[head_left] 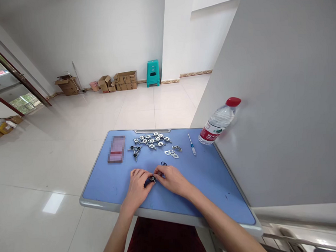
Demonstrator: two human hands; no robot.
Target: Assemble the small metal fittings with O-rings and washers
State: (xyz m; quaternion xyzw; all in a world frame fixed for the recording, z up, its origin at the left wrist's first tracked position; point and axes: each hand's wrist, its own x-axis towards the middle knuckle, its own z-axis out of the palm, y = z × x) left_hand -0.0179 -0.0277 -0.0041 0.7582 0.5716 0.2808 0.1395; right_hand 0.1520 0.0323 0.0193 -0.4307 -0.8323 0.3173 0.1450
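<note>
Both my hands rest on the blue table (204, 184) near its front edge and meet over a small dark metal part (152, 178). My left hand (139, 186) is curled, its fingertips pinching that part from the left. My right hand (172, 179) pinches the same part from the right. A small dark ring (164, 163) lies just beyond my right hand. Farther back lies a heap of several silver three-armed metal parts (152, 139), with two darker ones (135, 150) at its left and a few flat silver plates (173, 152) at its right.
A small blue-handled screwdriver (192, 144) lies right of the plates. A water bottle (219, 121) with a red cap stands at the table's back right against a grey wall. A blurred pinkish pack (116, 149) lies back left. Cardboard boxes (125, 80) and a teal stool (153, 72) stand by the far wall.
</note>
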